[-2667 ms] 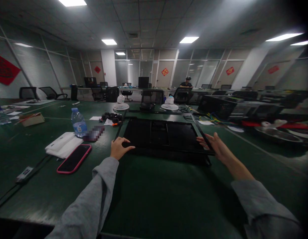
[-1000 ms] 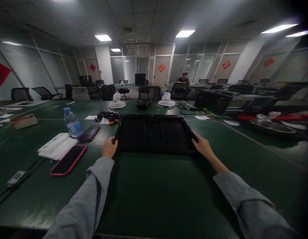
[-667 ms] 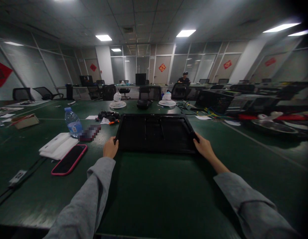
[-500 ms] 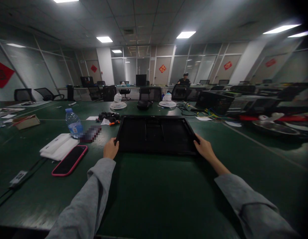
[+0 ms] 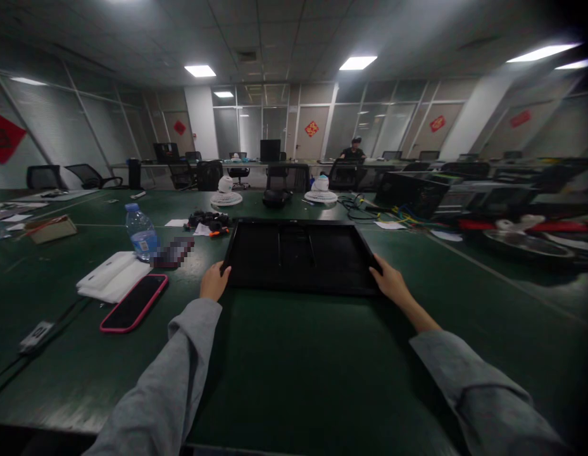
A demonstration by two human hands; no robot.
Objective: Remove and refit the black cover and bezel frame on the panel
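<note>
A wide, flat black panel (image 5: 256,256) with a raised rim, which looks like a monitor, is just over the green table in front of me. Two thin lines run across its dark inner face; whether they are parts or reflections is unclear. My left hand (image 5: 214,281) grips its near left side, thumb on top of the rim. On the opposite side, my right hand (image 5: 387,278) grips the near right edge in the same way. The fingers under the panel are hidden. Whether its underside touches the table does not show.
To the left are a pink-edged phone (image 5: 135,305), white packet (image 5: 112,277), water bottle (image 5: 142,234) and cable (image 5: 36,337). Beyond the panel stand two white fans (image 5: 226,197). A black computer case (image 5: 410,192) with loose cables sits at right. A person (image 5: 353,152) sits far back.
The panel's near edge has tilted slightly, and my left hand has shifted a touch to the right. Both hands keep their grip.
</note>
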